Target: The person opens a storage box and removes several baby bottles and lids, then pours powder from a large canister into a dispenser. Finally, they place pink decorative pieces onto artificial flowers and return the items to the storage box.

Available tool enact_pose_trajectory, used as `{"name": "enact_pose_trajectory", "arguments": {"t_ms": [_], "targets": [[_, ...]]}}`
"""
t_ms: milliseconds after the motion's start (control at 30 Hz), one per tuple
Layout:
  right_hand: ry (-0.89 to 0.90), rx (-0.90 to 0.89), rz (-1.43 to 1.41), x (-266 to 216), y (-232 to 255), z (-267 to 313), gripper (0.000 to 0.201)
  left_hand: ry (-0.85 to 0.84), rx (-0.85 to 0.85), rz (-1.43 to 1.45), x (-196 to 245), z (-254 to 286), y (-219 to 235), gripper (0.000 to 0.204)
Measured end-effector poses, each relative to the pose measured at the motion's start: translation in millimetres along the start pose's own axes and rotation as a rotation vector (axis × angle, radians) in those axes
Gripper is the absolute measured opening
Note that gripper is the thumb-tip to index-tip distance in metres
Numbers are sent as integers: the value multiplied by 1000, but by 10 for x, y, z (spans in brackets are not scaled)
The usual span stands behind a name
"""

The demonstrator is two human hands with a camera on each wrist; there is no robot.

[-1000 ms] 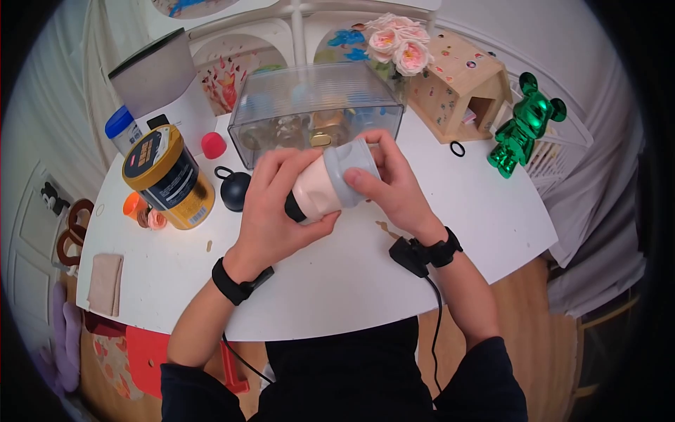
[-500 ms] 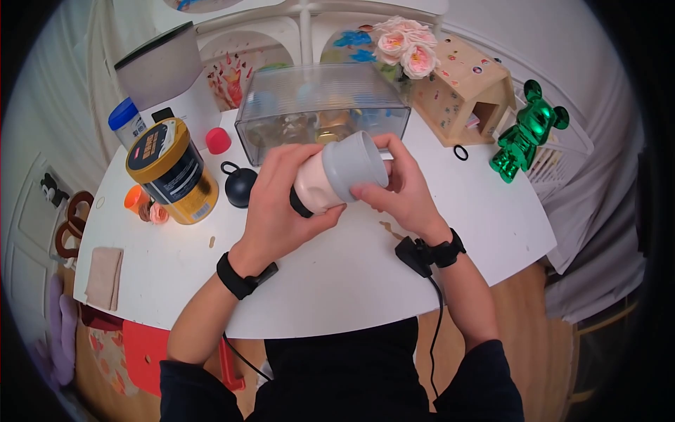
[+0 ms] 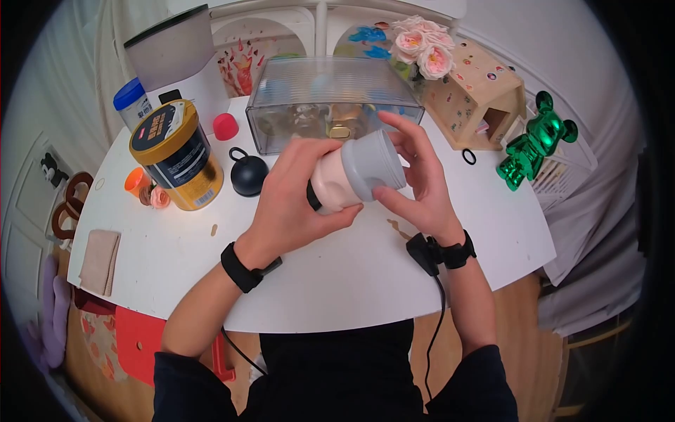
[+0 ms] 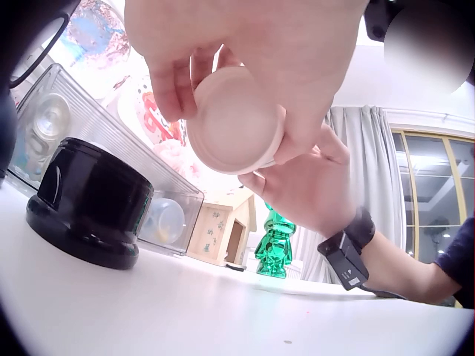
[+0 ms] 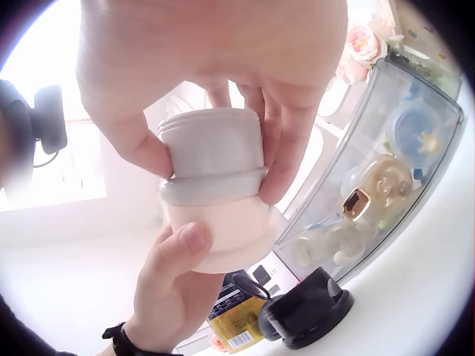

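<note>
Held tilted above the white table is a cup with a pale pink body [image 3: 330, 184] and a grey upper part [image 3: 368, 165]. My left hand [image 3: 292, 197] grips the pink body, thumb underneath. Around the grey part is my right hand [image 3: 427, 190], its thumb on one side and fingers on the other in the right wrist view; the index finger stands off the rim. The cup's round pale bottom [image 4: 236, 120] faces the left wrist camera. Below the hands, a black stepped cap-like piece [image 4: 93, 204] stands on the table, mostly hidden by the left hand in the head view.
A round black piece with a loop [image 3: 249, 176] sits left of the hands, beside a gold-and-black tub [image 3: 179, 155]. Behind is a clear storage box [image 3: 337, 81]. Farther right stand a wooden house [image 3: 478, 95] and a green bear figure [image 3: 534, 141]. A folded cloth [image 3: 100, 261] lies left.
The right thumb has slid down the grey part and the right fingers have spread from around it, showing more of its rim. The left hand keeps its grip. The head view has shifted slightly.
</note>
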State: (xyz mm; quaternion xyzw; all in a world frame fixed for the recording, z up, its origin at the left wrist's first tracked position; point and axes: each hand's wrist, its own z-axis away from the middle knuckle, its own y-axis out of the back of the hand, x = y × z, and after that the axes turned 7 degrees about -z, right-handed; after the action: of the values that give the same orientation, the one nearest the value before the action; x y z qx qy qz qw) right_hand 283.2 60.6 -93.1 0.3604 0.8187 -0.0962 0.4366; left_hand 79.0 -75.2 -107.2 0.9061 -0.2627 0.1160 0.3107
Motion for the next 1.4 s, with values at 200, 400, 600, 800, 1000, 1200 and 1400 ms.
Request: {"name": "enact_pose_trajectory", "arguments": {"t_ms": [200, 400, 600, 800, 1000, 1200, 1400], "targets": [[-114, -1, 140, 84, 17, 1, 87, 1, -28, -39, 20, -3, 7, 79], [-120, -94, -68, -32, 37, 23, 88, -38, 1, -64, -15, -3, 12, 80], [-129, -111, 42, -32, 76, 2, 85, -18, -18, -80, -22, -12, 19, 80], [-223, -66, 54, -114, 24, -2, 78, -23, -1, -67, -39, -1, -1, 79], [-247, -57, 97, -122, 1, -7, 77, -75, -17, -134, -74, -7, 27, 78], [-98, 21, 192, 35, -45, 13, 78, -59, -13, -103, -62, 8, 16, 78], [-55, 67, 297, -48, -106, 28, 85, -64, 14, -96, -24, -3, 10, 77]]}}
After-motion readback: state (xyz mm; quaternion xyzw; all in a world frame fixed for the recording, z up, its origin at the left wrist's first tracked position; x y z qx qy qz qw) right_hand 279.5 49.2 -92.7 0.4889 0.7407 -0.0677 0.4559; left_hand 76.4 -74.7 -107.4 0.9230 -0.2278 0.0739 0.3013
